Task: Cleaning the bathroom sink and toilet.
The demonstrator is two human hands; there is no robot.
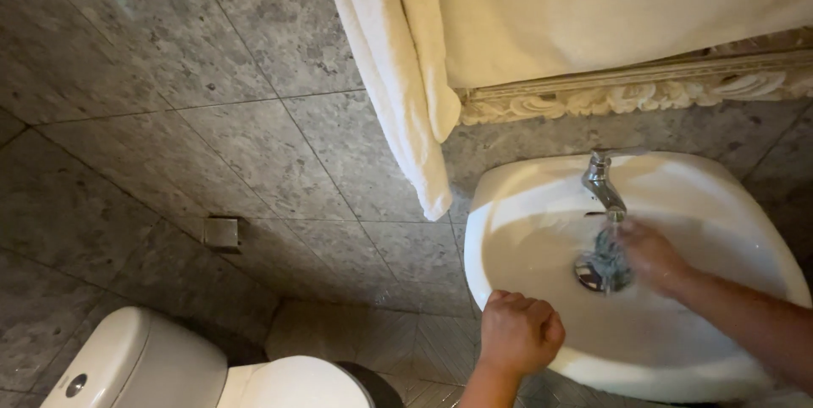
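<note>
Wet bluish cloth (606,257), right hand (652,255)

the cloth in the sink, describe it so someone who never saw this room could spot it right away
Find the white sink at lower right, below the hanging towel. Under its chrome tap, over the drain, the right hand holds a small cloth. It is the only bluish-grey thing in the white bowl.

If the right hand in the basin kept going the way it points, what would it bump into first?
Probably the grey cloth its right hand already touches under the tap, then the basin wall; motion blur makes depth uncertain.
</note>
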